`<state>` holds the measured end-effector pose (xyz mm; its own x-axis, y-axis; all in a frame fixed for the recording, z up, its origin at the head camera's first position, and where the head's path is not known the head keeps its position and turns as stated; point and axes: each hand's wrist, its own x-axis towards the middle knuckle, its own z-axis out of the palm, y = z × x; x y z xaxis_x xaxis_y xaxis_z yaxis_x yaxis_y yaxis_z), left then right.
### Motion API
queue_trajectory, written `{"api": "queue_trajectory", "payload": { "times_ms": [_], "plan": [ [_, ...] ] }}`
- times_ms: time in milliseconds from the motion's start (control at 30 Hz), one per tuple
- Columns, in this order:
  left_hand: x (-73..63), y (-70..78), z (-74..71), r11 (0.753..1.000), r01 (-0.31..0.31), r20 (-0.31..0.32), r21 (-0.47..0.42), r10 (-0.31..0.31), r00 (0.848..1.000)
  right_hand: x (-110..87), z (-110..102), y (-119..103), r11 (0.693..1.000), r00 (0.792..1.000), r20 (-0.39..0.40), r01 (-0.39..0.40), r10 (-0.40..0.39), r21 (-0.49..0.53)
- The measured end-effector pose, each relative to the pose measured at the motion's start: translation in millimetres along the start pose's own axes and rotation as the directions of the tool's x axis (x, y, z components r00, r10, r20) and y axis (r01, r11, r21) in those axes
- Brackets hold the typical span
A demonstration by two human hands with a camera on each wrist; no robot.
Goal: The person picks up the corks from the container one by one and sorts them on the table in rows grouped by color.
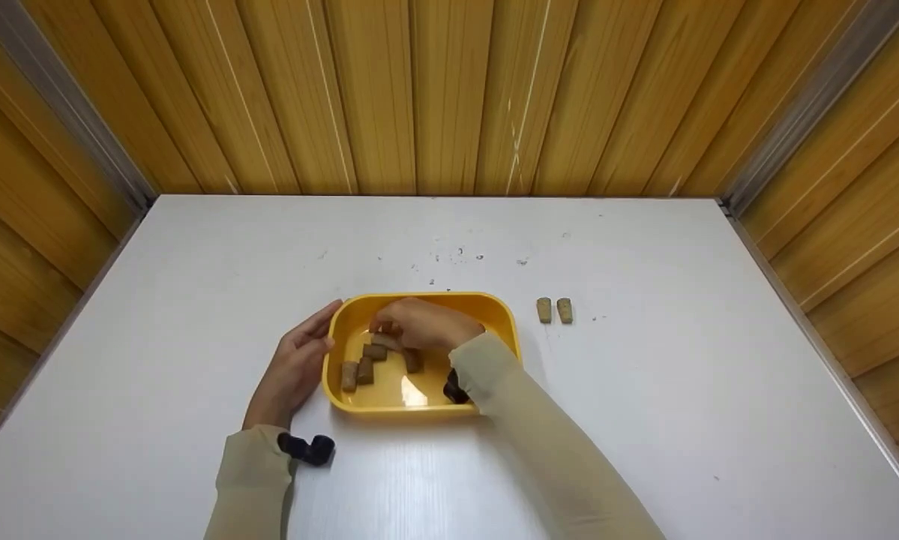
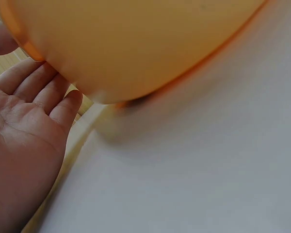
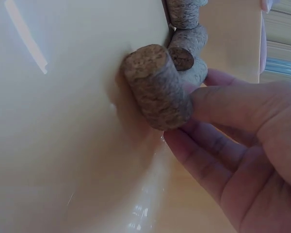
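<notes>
1. Corks (image 1: 365, 370), five in view, lay in a loose chain on the floor of the yellow plastic tray (image 1: 419, 410), left side to middle; others may have been hidden beneath the right sleeve (image 1: 554, 442).

2. Left hand (image 1: 295, 367): unclenched, fingers extended against the tray's outer left wall, touching it rather than wrapped round it.

3. Right hand (image 1: 430, 322): inside the tray, fingers bent among the farther corks, thumb against or just beside the nearest cork (image 3: 157, 87). Could not tell whether any cork was pinched or merely touched.

4. Hazards, judged: with corks so crowded, a fingertip could catch the wrong one or set a round side rolling on the glossy floor. Flat left fingers gave support on one side only, so a hard push from within could slide the tray along the white table (image 1: 719, 375).

5. In the way: the right sleeve crossed the near right rim, screening that corner; a black wrist device (image 1: 455, 386) sat low there and could knock the rim.

6. Beyond the tray's right side: two tapered corks (image 1: 565, 310) on the table, side by side, slightly apart; standing or lying, could not tell.

7. Farther back: dark specks (image 1: 480, 257) on the tabletop, then wood-grain panels (image 1: 449, 97) behind its far edge.
</notes>
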<state>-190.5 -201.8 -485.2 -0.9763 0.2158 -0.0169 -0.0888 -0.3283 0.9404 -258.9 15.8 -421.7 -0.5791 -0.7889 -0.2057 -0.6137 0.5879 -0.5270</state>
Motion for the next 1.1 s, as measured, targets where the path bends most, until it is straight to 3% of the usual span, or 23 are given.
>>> {"api": "queue_trajectory", "payload": {
  "times_ms": [333,633,1100],
  "plan": [
    [0.2,0.6,0.8,1.000,-0.004,-0.006,0.013,0.005,1.000,-2.8,-2.1,6.8,0.997,0.999,0.025,0.018,-0.020,0.076],
    [0.3,0.4,0.8,1.000,0.007,-0.014,0.023,-0.007,1.000,-10.9,-5.2,12.2,0.994,0.999,-0.028,0.023,-0.020,0.103],
    [-1.5,0.0,-0.7,1.000,-0.006,0.003,0.007,0.006,1.000,-25.9,-20.6,17.4,0.981,0.999,-0.022,-0.021,0.025,0.192]
  ]
}}
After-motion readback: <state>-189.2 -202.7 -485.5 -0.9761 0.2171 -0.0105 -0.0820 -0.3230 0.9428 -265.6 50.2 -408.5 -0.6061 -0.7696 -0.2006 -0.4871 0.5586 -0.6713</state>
